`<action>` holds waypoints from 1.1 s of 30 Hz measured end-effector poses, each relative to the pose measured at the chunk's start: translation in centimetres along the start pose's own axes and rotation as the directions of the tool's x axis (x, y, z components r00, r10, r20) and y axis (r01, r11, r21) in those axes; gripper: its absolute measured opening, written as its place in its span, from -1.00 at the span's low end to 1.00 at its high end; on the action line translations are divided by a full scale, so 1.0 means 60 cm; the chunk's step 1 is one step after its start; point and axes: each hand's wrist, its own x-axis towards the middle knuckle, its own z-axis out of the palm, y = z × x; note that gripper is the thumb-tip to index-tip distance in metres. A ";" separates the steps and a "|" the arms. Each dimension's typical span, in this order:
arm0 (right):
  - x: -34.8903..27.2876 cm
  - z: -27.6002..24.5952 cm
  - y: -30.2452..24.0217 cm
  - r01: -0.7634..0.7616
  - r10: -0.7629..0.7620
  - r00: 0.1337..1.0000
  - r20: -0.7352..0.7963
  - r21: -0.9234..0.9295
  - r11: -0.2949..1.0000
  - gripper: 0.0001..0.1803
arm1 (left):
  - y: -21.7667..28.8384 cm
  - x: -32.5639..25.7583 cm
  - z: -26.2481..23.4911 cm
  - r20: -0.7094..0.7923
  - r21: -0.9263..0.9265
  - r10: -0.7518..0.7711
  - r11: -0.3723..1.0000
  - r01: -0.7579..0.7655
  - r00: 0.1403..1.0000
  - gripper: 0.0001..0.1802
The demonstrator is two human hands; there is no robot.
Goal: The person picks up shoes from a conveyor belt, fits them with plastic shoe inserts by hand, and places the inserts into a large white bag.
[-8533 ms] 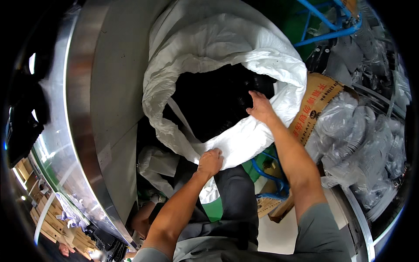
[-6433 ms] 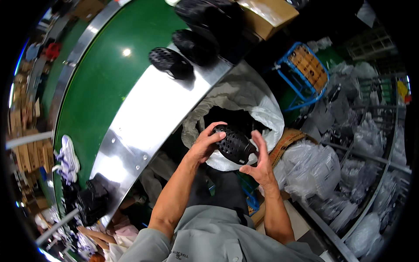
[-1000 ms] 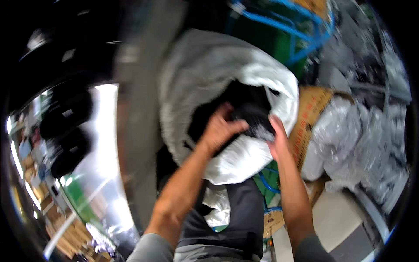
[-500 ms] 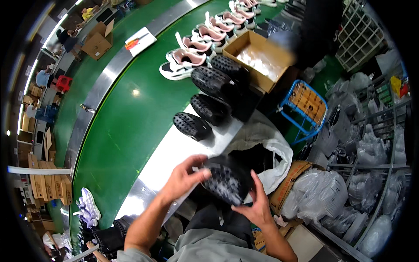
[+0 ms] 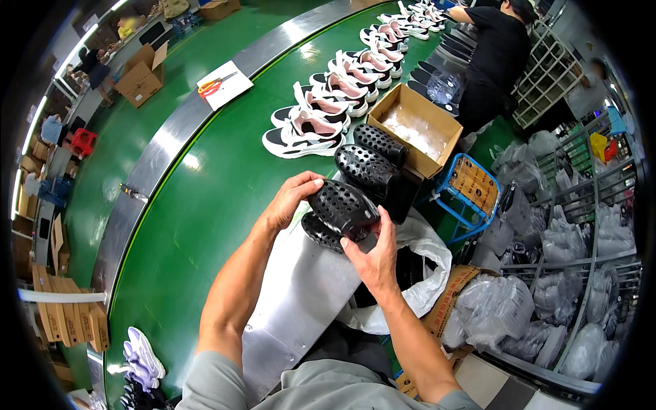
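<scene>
Both my hands hold one black perforated plastic shoe form (image 5: pixel 336 203) above the metal table. My left hand (image 5: pixel 292 198) grips its rounded left end, thumb on top. At the opposite end, the fingers and thumb of my right hand (image 5: pixel 374 254) close around it. Partly hidden beneath it lies another shoe form (image 5: pixel 318 231). Beyond it are two more, a large form (image 5: pixel 362 167) and one farther back (image 5: pixel 378 142). Below my hands stretches the bare silver tabletop (image 5: pixel 290 314).
Beside the table, a white sack (image 5: pixel 434 256) gapes open with dark contents. An open cardboard box (image 5: pixel 444 130), a blue-framed stool (image 5: pixel 471 183) and a co-worker in black (image 5: pixel 495 58) are farther right. White-and-pink sneakers (image 5: pixel 304 133) line the green conveyor (image 5: pixel 198 225). Bagged goods fill a rack (image 5: pixel 581 263).
My hands have moved forward with the shoe form, from close to my body to over the table beside the other forms. The view has shifted, bringing the co-worker more fully into sight.
</scene>
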 end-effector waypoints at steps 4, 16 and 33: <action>-0.015 0.009 0.001 -0.051 0.051 0.999 -0.007 -0.038 0.998 0.00 | -0.003 -0.004 -0.004 0.056 0.071 -0.005 0.997 0.001 0.998 -0.61; 0.001 0.033 0.080 -0.173 0.172 0.985 -0.022 -0.039 0.984 0.17 | -0.058 0.037 -0.001 0.020 0.189 -0.070 0.980 0.065 0.997 -0.32; -0.188 -0.113 0.189 -0.497 0.497 0.868 0.017 -0.024 0.868 -0.45 | -0.115 -0.149 0.032 -0.534 0.008 -0.261 0.950 0.314 0.804 -0.15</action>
